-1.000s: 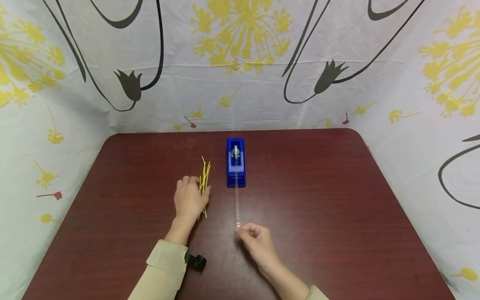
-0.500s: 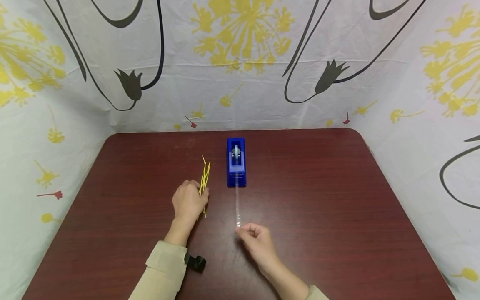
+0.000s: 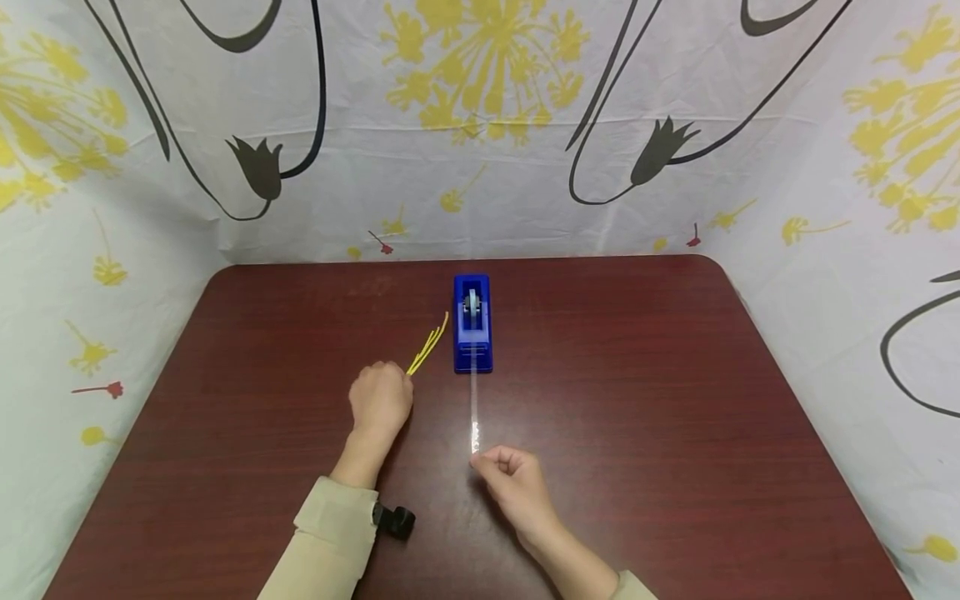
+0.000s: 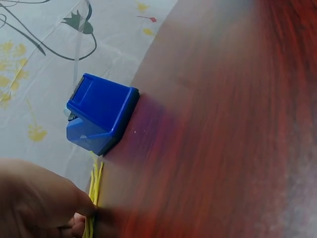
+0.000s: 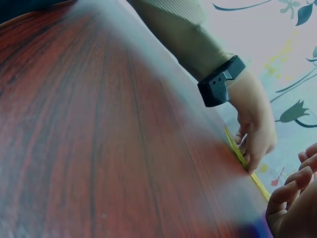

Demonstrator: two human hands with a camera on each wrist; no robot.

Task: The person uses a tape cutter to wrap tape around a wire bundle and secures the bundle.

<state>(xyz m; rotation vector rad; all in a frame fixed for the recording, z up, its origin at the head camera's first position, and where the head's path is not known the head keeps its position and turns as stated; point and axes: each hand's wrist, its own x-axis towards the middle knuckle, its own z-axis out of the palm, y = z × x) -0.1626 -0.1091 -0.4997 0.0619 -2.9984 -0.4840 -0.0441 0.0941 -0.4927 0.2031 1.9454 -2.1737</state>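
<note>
My left hand [image 3: 381, 400] pinches a small bundle of thin yellow strands [image 3: 427, 350], which point up and right toward the blue tape dispenser [image 3: 484, 360]. In the left wrist view, thumb and fingers close on the strands [image 4: 96, 181] below the dispenser [image 4: 106, 104]. A length of clear tape [image 3: 474, 400] runs straight from the dispenser toward me. Its free end is pinched between thumb and forefinger of my right hand [image 3: 517, 487]. The right wrist view shows the left hand [image 5: 257, 129] on the bundle [image 5: 237, 151], with the right hand [image 5: 297, 203] at the lower right edge.
Everything stands on a dark reddish-brown table [image 3: 637, 400] with rounded far corners. A white cloth [image 3: 525, 200] with yellow and grey flower prints hangs behind and at both sides. A black wrist camera [image 3: 395, 522] juts from the left sleeve [image 3: 333, 529].
The left hand has gathered the yellow strands into a tighter bundle and turned it, so the far ends swing right toward the dispenser. The right hand and tape stay in place.
</note>
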